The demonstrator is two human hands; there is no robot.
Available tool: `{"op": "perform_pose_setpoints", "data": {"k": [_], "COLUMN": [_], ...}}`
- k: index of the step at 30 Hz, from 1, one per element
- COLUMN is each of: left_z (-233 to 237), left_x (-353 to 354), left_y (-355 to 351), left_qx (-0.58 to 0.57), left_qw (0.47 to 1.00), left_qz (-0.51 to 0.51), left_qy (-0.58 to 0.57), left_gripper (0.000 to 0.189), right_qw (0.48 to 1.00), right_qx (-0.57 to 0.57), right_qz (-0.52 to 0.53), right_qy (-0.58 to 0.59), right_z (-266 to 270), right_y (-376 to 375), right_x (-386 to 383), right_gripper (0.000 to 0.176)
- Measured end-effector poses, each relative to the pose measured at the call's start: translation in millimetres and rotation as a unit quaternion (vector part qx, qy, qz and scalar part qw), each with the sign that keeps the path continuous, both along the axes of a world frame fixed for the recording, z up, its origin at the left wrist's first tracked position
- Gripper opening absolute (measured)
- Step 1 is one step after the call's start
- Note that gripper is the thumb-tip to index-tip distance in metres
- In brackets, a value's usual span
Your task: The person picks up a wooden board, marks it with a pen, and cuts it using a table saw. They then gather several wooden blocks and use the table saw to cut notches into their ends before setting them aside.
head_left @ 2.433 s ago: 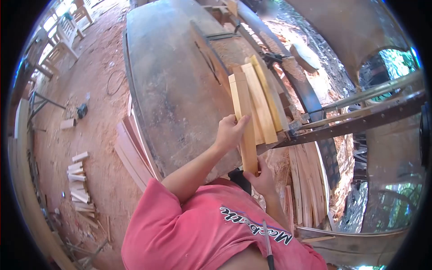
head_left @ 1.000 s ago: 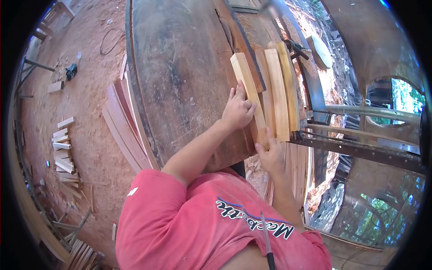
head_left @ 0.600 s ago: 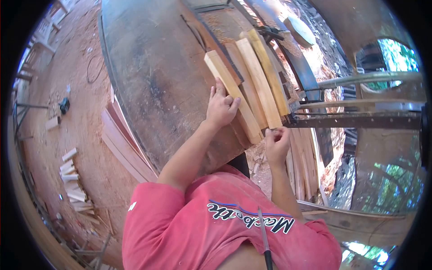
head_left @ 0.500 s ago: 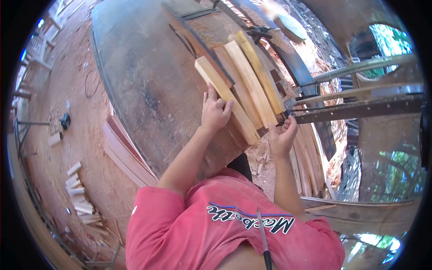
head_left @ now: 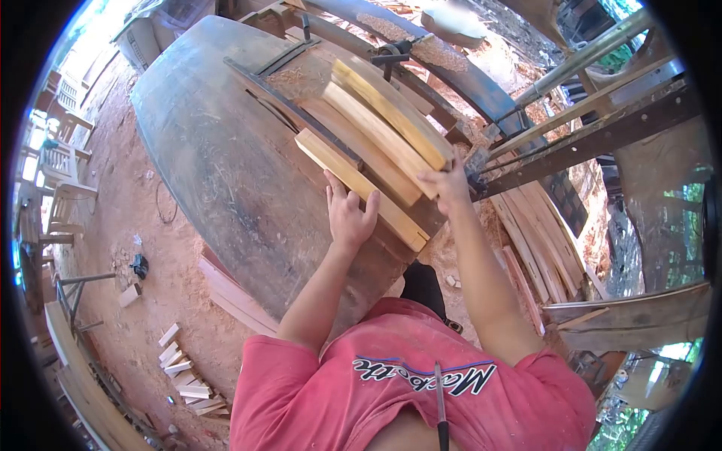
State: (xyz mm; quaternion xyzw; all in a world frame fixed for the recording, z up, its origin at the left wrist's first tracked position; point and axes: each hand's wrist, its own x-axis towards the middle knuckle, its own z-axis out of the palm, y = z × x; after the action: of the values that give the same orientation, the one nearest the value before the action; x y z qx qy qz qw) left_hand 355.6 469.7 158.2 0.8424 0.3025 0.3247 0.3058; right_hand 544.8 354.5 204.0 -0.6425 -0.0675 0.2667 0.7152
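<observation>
Several wooden pieces lie lengthwise on a large metal tabletop [head_left: 218, 128]. My left hand [head_left: 350, 216] rests against the side of the nearest wooden block [head_left: 361, 188], its fingers spread and its thumb over the upper face. My right hand [head_left: 450, 189] closes around the near end of the yellowish wooden strip [head_left: 395, 113]. Its thumb lies by the end of the paler wooden strip [head_left: 376, 137] alongside. A long, narrow metal bar [head_left: 293, 109] runs between the nearest block and the other strips.
A dark metal beam [head_left: 587, 139] stretches off to the right. Long boards [head_left: 538, 233] lie below it. Short wood offcuts [head_left: 188, 376] are scattered on the dirt floor at lower left, with pale chairs [head_left: 64, 169] farther back. Sawdust [head_left: 444, 52] covers a bluish rail.
The view has shifted, showing more of the tabletop's far end. My right hand has moved up onto the strip's end and closed there. My left hand stays at the nearest block.
</observation>
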Motion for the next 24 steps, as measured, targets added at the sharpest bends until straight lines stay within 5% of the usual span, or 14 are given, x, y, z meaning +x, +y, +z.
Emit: {"op": "perform_pose_setpoints", "data": {"k": [5,7,8,10,12,16,17,21,23,24], "left_z": [4,-6,-8,-9,-10,-7,-7,4,6,-2], "left_x": [0,-3,-4,-10,-19,-28,-27,-17,-16,-12], "left_y": [2,4,6,10,14,40,40,32,29,23], "left_qx": [-0.005,-0.037,-0.053,-0.117,-0.185,-0.445,-0.454,-0.435,-0.338,-0.271], "left_qw": [1.0,0.999,0.998,0.99,0.976,0.866,0.86,0.877,0.94,0.961], "left_qz": [0.001,-0.015,-0.017,-0.012,-0.009,-0.073,-0.063,-0.018,-0.046,-0.04], "left_qy": [-0.009,-0.03,-0.04,-0.077,-0.113,-0.218,-0.224,-0.203,-0.03,-0.045], "left_gripper": [0.046,0.043,0.041,0.042,0.042,0.057,0.057,0.045,0.043,0.044], "right_qw": [0.997,0.985,0.966,0.888,0.916,0.798,0.751,0.703,0.708,0.704], "right_qx": [-0.054,-0.158,-0.259,-0.268,-0.183,-0.294,-0.294,-0.367,-0.395,-0.393], "right_qz": [0.045,0.042,0.02,-0.029,0.096,0.315,0.36,0.39,0.381,0.386], "right_qy": [0.026,0.054,0.01,-0.373,-0.344,-0.422,-0.469,-0.468,-0.445,-0.449], "right_z": [29,47,28,-8,22,53,51,38,43,42], "right_y": [47,58,58,37,2,-49,-57,-75,-72,-70], "right_x": [21,20,31,26,-22,-84,-91,-103,-108,-107], "right_gripper": [0.108,0.11,0.103,0.088,0.079,0.08,0.08,0.079,0.076,0.076]}}
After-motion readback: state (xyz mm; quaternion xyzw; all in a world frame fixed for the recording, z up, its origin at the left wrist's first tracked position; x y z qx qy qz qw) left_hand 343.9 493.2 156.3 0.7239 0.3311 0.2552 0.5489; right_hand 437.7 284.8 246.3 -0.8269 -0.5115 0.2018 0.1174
